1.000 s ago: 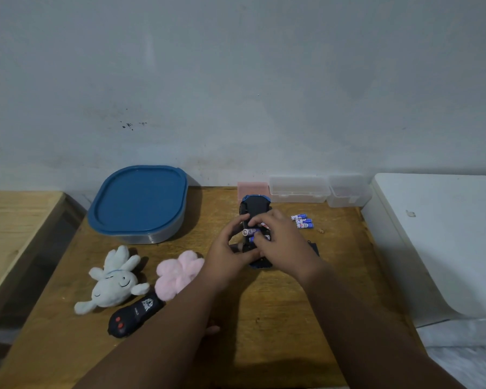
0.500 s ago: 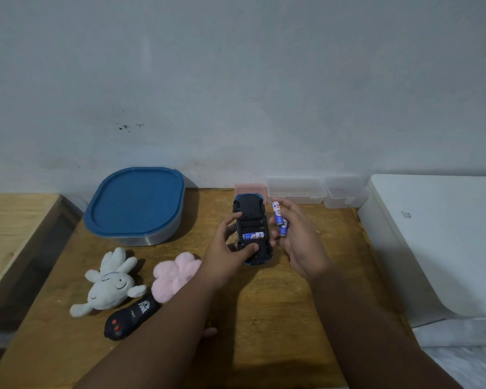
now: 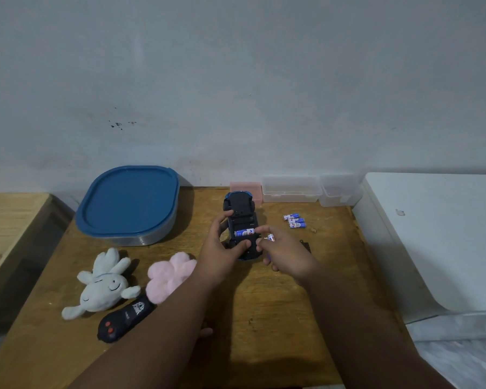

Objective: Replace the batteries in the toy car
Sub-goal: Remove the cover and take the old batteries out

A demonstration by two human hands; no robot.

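Bare grey wall behind, and a wooden table [image 3: 264, 304] pushed against it. A blue-lidded tub [image 3: 127, 203] sits far left.

The toy car [image 3: 239, 211] lies belly-up mid-table with its battery bay open. My left hand [image 3: 222, 248] curls round its sides to steady it. My right hand [image 3: 288, 255] is just beside the car's right edge, thumb and forefinger pinching a loose battery [image 3: 270, 237]. One seated battery [image 3: 244, 233] lies crosswise in the bay. Three spare batteries [image 3: 294, 221] lie well right of the car.

Step, as I judge it: mid-swap, cells going in. Next I need to match the polarity, press against the spring and keep the car from rocking.

- Polarity marks are too small to read.
- I can't tell fresh cells from spent ones.
- My right palm may hide another cell.
- A dark piece behind my right wrist, possibly the cover, is mostly hidden.
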